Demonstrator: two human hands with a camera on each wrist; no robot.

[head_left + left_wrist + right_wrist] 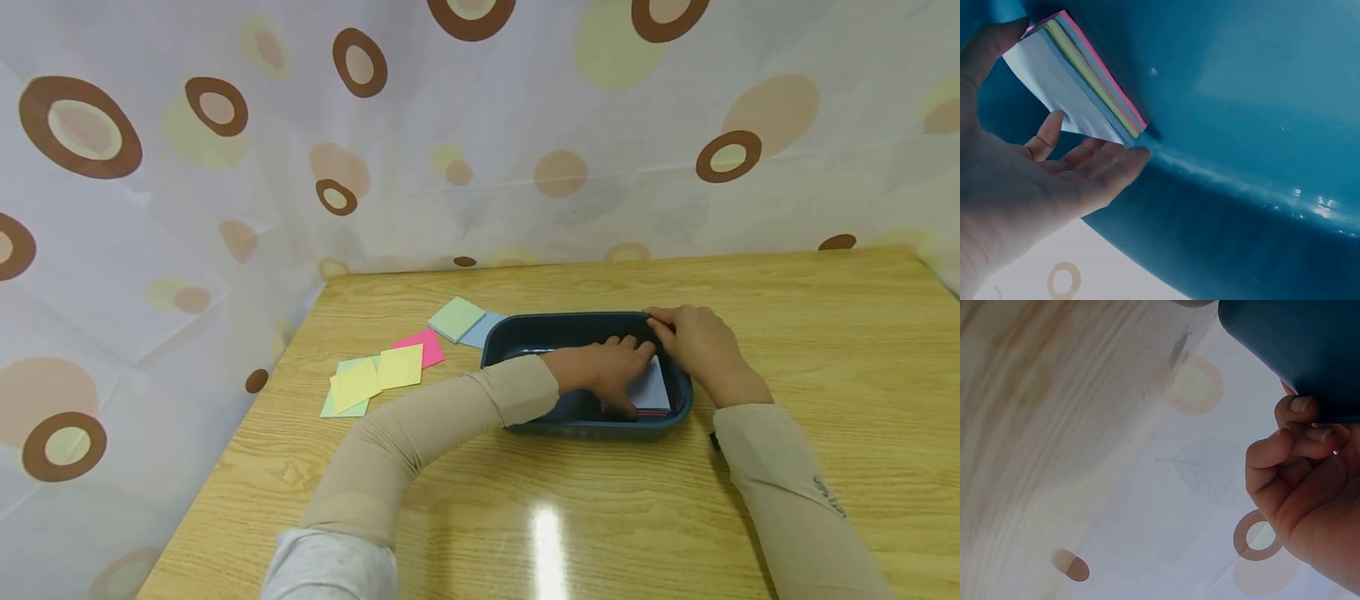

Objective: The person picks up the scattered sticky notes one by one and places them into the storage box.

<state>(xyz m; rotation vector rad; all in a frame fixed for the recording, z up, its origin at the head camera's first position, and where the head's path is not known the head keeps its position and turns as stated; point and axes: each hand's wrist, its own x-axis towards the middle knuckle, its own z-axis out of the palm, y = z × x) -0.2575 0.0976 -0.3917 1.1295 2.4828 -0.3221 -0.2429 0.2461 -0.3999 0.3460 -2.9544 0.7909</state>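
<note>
We see the left grip (600, 371) inside the dark blue bin (585, 430), thumb and fingers spread just wide enough to hold the paper stack (651, 387) by its edges — at the bin's right end. The right grip (701, 346) pinches the rim near the far right corner. Left of the bin — colored notes (401, 367) on the tabletop (487, 508).
</note>
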